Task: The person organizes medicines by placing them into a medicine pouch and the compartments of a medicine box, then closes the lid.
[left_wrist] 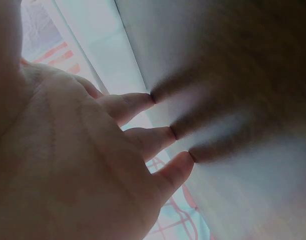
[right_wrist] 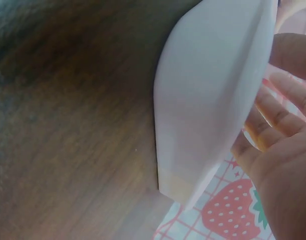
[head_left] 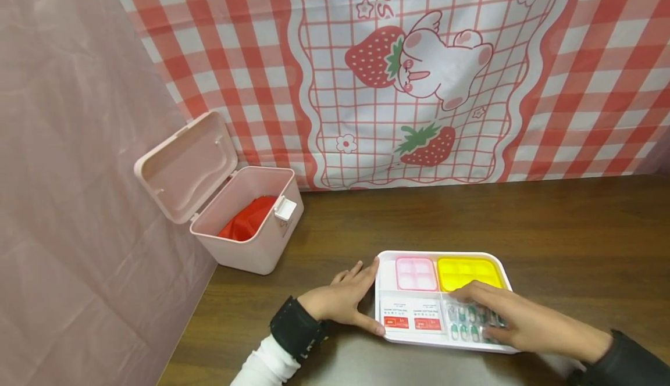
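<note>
A white divided tray (head_left: 387,274) lies on the table. At its left end is my left hand (head_left: 340,300), fingers spread, with the thumb at the near corner; the left wrist view shows three fingertips (left_wrist: 180,165) down at the tabletop. My right hand (head_left: 531,321) reaches over the tray's right side, its loosely bent fingers above clear blister packs of green-and-white capsules (head_left: 464,332), partly hiding them. In the right wrist view its fingers (right_wrist: 278,112) extend over the tray wall (right_wrist: 208,95). The tray also holds a pink case (head_left: 416,274), a yellow case (head_left: 467,272) and white packets with red labels (head_left: 410,318).
A pink lidded box (head_left: 246,252) stands open at the back left, with red cloth (head_left: 250,220) inside. A checked strawberry-print cloth (head_left: 335,101) hangs behind the wooden table (head_left: 591,235). Pale pink fabric (head_left: 78,200) covers the left side.
</note>
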Tool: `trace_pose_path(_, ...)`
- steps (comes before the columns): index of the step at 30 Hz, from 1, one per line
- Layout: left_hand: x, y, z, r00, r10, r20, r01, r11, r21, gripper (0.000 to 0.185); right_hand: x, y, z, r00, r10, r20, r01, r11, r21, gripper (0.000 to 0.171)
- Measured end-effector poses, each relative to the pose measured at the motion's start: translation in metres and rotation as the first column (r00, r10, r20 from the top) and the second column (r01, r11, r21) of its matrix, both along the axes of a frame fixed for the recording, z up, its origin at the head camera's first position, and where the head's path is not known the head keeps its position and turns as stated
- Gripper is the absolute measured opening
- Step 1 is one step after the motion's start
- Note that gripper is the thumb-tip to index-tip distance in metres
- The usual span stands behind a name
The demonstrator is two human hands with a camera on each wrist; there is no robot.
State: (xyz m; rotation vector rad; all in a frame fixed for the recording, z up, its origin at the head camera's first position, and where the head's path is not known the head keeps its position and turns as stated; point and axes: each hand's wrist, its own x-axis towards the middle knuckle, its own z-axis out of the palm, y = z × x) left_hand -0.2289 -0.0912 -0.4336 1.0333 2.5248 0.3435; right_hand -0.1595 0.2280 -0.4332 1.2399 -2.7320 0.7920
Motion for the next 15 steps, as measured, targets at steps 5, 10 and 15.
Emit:
trace_pose_path(5,0.0,0.0,0.0,1.0,-0.001,-0.004,0.001,1.0,-0.001,0.117,0.001,0.004,-0.001,0.998,-0.029,0.047,0.029,0.999,0.015,0.051)
trace_pose_path(10,0.0,0.0,0.001,1.0,-0.004,-0.004,0.004,1.0,0.0,0.117,0.006,0.004,0.0,0.993,-0.098,-0.07,0.099,0.995,0.005,0.051)
trace_pose_path(15,0.001,0.0,0.002,1.0,-0.006,-0.007,0.006,1.0,-0.001,0.117,0.01,0.005,-0.001,0.962,-0.175,-0.209,0.17,0.985,-0.04,0.058)
